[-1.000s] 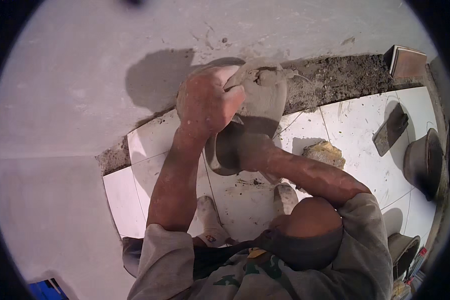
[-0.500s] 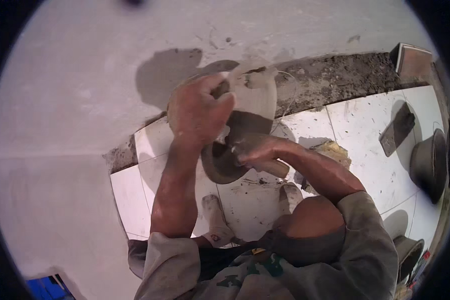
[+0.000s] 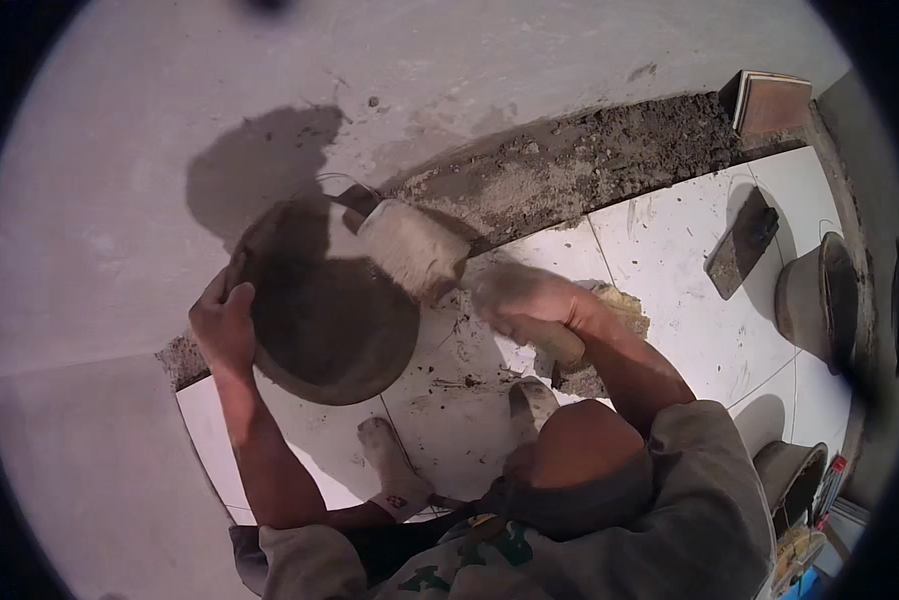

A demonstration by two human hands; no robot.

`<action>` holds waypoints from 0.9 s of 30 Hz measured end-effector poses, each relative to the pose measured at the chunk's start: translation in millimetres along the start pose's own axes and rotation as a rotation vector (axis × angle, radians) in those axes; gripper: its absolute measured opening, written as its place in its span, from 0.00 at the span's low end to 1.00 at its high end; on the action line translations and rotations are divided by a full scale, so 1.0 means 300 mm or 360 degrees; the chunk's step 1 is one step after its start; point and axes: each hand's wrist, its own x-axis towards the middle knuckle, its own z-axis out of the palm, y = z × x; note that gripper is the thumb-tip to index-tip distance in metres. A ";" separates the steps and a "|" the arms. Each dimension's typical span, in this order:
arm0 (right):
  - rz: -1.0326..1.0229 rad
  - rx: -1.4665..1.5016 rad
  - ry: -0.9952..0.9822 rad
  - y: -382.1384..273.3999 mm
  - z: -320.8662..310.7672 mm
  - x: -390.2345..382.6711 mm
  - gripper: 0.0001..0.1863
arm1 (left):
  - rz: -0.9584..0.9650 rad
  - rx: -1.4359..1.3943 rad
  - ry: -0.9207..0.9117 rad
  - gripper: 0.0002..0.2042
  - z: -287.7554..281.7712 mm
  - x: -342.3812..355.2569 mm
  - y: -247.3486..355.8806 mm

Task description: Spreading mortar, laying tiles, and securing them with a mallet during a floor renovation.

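My left hand [image 3: 225,325] grips the left rim of a dark round mortar pan [image 3: 335,320], which sits with its mouth up at the edge of the white tiles [image 3: 670,250]. A wide brush with pale bristles [image 3: 415,250] lies by the pan's far right rim. My right hand [image 3: 530,300], blurred, is closed on a tan wooden handle [image 3: 562,346] just right of the brush; whether the handle belongs to the brush I cannot tell. A yellowish sponge [image 3: 625,305] lies behind that hand.
A strip of wet grey mortar [image 3: 590,160] runs along the tiles' far edge, with bare concrete floor [image 3: 120,200] beyond. A flat trowel [image 3: 740,245], two buckets [image 3: 815,300] [image 3: 790,475] and stacked tiles [image 3: 770,100] are at the right. My feet [image 3: 395,470] rest on the tiles.
Both hands held the pan tipped up over the mortar strip. It has come down and left, mouth up, and my right hand has left it for the wooden handle.
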 end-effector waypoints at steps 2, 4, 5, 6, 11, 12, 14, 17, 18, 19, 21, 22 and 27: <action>-0.0074 -0.0319 0.0282 -0.015 -0.065 0.017 0.17 | -0.0080 -0.0112 0.0009 0.21 -0.040 0.002 -0.014; -0.0065 -0.0667 0.0614 -0.038 -0.124 0.062 0.19 | -0.0146 -0.0249 -0.0008 0.21 -0.050 -0.011 -0.006; -0.0040 -0.1282 0.0914 -0.055 -0.144 0.101 0.20 | -0.0132 -0.0188 0.0028 0.20 -0.056 -0.018 0.006; -0.0053 -0.1734 0.1093 -0.061 -0.165 0.110 0.21 | -0.0140 -0.0139 0.0051 0.19 -0.058 -0.019 0.020; 0.0068 -0.1723 0.1659 -0.007 -0.234 0.084 0.23 | -0.0147 -0.0391 -0.0086 0.20 -0.032 -0.007 0.079; 0.0100 -0.1714 0.1795 0.012 -0.246 0.077 0.23 | -0.0137 -0.0500 -0.0161 0.21 -0.009 0.013 0.086; -0.0081 -0.1584 0.1893 0.057 -0.231 0.102 0.17 | -0.0117 -0.0623 -0.0308 0.22 0.034 0.039 0.092; 0.0191 -0.1969 0.1277 0.055 -0.221 0.135 0.11 | -0.0058 -0.0454 -0.0422 0.22 0.090 0.087 0.101; 0.0333 -0.1771 0.1440 0.051 -0.201 0.136 0.12 | 0.0081 -0.0515 -0.0557 0.21 0.102 0.100 0.104; 0.0157 -0.1677 0.1574 0.051 -0.176 0.102 0.13 | -0.0087 -0.0666 -0.0582 0.19 0.130 0.118 0.106; -0.0004 -0.1487 0.1740 0.033 -0.114 0.015 0.18 | -0.0266 -0.0977 -0.0651 0.15 0.163 0.140 0.095; -0.0063 -0.1390 0.1753 0.018 -0.097 -0.043 0.20 | -0.0230 -0.1104 -0.0746 0.14 0.181 0.155 0.090; -0.0104 -0.1024 0.2130 0.089 0.003 -0.354 0.22 | 0.0236 -0.0926 -0.1139 0.12 0.334 0.231 0.107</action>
